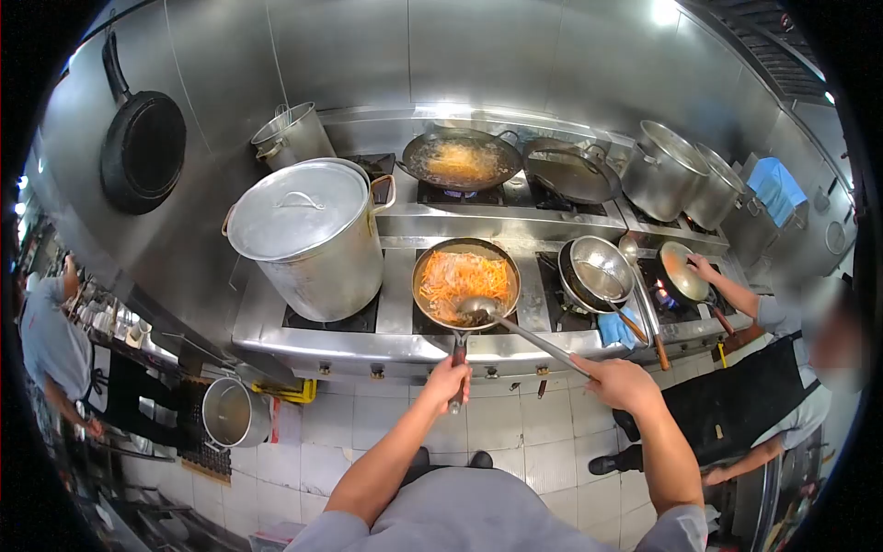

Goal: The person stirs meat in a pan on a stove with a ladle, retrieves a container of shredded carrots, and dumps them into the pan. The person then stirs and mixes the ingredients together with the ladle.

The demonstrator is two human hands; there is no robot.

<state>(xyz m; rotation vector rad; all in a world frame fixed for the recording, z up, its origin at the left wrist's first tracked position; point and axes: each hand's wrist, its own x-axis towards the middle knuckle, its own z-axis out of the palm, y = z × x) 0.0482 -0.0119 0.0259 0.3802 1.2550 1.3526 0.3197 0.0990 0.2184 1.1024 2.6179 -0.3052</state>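
My left hand (447,382) is wrapped round the handle of a frying pan (420,267), which sits over a front burner. Shredded orange and pale food (464,278) fills much of the pan. Closed on the shaft of a long metal ladle (543,344), my right hand (621,382) is off to the right of the pan. The ladle's bowl rests in the food near the pan's lower right side.
A large lidded stockpot (322,262) stands left of the pan. Behind, a wok (423,170) holds bubbling liquid with yellowish food. Strainers (602,267) and a blue cloth (618,328) lie to the right. A co-worker (736,396) handles another pan (679,267); another person (64,340) stands far left.
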